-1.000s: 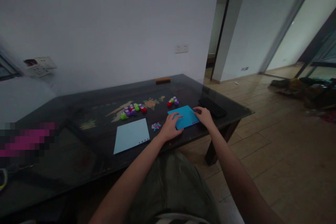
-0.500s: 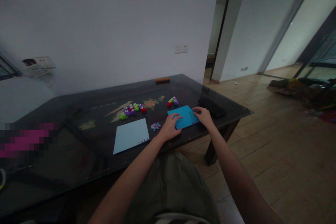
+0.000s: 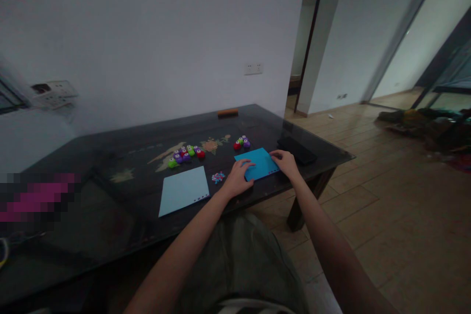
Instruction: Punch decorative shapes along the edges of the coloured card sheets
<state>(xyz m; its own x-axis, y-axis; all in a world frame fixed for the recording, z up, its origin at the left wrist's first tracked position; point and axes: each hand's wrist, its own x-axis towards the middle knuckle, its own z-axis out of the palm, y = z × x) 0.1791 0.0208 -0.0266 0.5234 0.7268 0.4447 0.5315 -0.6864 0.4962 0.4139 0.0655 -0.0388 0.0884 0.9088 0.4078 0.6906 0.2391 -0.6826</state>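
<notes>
Left hand (image 3: 237, 177) rests open at the blue sheet's (image 3: 262, 162) left side; the right hand (image 3: 284, 162) curls at its right edge, whether pinching I cannot tell. Near the bench's (image 3: 253, 120) front edge, toward its right corner, the sheet probably wants light, even pressure.

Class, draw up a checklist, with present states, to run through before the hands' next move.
1. Bright blue rectangular sheet uncovered: not ok, the left hand overlaps its left side.
2. Right hand at that sheet's right edge: ok.
3. Right fingers pinching it: cannot tell.
4. Heap of small pink, white and blue pieces apart from the pale rectangular sheet: ok.
5. Black oblong object off the blue sheet: ok.
</notes>
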